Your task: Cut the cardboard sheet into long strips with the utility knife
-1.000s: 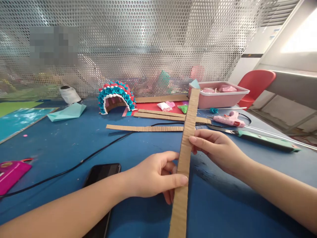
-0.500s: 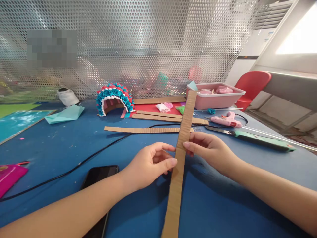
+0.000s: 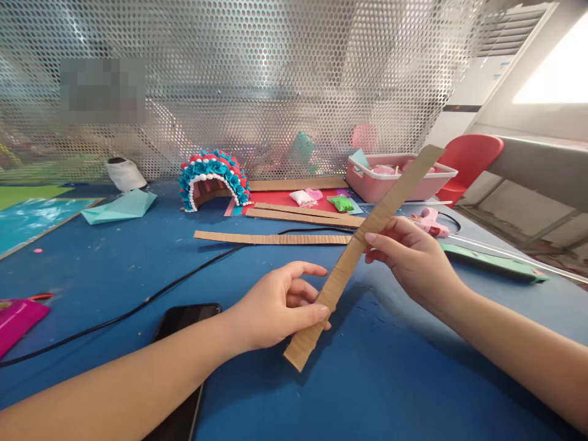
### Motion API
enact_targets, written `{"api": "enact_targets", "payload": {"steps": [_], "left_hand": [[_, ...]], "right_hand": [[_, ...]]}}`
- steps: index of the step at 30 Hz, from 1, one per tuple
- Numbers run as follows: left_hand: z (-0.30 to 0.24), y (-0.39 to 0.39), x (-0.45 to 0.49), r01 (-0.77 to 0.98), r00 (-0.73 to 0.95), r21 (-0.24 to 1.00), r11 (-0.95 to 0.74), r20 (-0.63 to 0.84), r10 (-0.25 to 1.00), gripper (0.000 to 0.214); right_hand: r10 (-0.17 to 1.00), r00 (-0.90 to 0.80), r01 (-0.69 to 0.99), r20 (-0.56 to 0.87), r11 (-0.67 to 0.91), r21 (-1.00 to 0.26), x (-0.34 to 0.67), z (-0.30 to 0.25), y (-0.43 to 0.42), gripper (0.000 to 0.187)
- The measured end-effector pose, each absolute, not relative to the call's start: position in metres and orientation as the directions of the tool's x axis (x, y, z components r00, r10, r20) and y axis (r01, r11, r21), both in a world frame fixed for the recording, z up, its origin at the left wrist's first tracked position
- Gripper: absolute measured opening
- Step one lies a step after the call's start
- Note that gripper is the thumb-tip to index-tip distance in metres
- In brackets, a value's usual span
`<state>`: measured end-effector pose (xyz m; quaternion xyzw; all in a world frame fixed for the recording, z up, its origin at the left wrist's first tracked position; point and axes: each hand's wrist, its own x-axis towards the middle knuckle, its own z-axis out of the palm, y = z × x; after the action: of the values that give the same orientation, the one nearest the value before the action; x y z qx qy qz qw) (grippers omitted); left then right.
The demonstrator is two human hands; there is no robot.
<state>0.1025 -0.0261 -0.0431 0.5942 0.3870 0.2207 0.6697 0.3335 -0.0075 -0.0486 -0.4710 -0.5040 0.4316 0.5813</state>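
A long cardboard strip slants up to the right above the blue table. Near its lower end, my left hand pinches it, thumb on the face and fingers behind the edge. Higher up, my right hand grips the same strip between thumb and fingers; some of those fingertips are hidden behind it. Beyond my hands another cardboard strip lies on the table, its right end passing behind the held one. Further back rest two more strips, close together.
A black phone lies under my left forearm, and a black cord crosses the table. To the right are a green-handled knife, a pink glue gun and a pink basket. A decorated arch stands at the back.
The held strip has tilted from near upright to a rightward slant, and its lower end has come up into view. My right hand has moved right and slightly up; my left hand has closed on the strip.
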Motion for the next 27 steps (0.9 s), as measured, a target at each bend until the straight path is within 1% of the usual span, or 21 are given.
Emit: {"api": "enact_targets", "payload": {"steps": [4,6,8,10,13,17,19,22,27], "left_hand": [[-0.043,-0.026,0.102,0.174,0.622,0.961,0.214,-0.275,0.733,0.048],[-0.044,-0.026,0.103,0.181,0.626,0.96,0.212,-0.279,0.728,0.047],[-0.044,-0.025,0.102,0.186,0.63,0.96,0.208,-0.279,0.725,0.047],[-0.045,-0.025,0.102,0.188,0.634,0.96,0.205,-0.278,0.722,0.046],[-0.044,-0.025,0.102,0.183,0.641,0.961,0.206,-0.276,0.717,0.046],[-0.044,-0.026,0.102,0.167,0.648,0.961,0.22,-0.275,0.711,0.047],[-0.044,-0.027,0.101,0.153,0.654,0.96,0.234,-0.276,0.705,0.047],[-0.042,-0.027,0.101,0.119,0.674,0.956,0.267,-0.275,0.686,0.046],[-0.038,-0.028,0.104,0.046,0.726,0.923,0.381,-0.293,0.622,0.038]], "right_hand": [[0.981,0.161,-0.086,0.11,0.125,-0.988,0.339,-0.046,-0.002,0.019],[0.977,0.194,-0.085,0.09,0.108,-0.991,0.342,-0.046,0.002,0.021],[0.971,0.215,-0.06,0.101,0.116,-0.991,0.345,-0.046,0.004,0.023],[0.966,0.219,-0.004,0.139,0.143,-0.99,0.347,-0.045,0.005,0.025],[0.952,0.21,0.129,0.223,0.199,-0.971,0.346,-0.045,0.002,0.024],[0.922,0.185,0.331,0.339,0.267,-0.905,0.347,-0.046,-0.001,0.02],[0.906,0.177,0.401,0.385,0.291,-0.869,0.347,-0.047,-0.002,0.019],[0.887,0.16,0.445,0.433,0.327,-0.834,0.346,-0.047,-0.004,0.016],[0.878,0.086,0.423,0.471,0.395,-0.815,0.341,-0.045,-0.011,0.012]]}}
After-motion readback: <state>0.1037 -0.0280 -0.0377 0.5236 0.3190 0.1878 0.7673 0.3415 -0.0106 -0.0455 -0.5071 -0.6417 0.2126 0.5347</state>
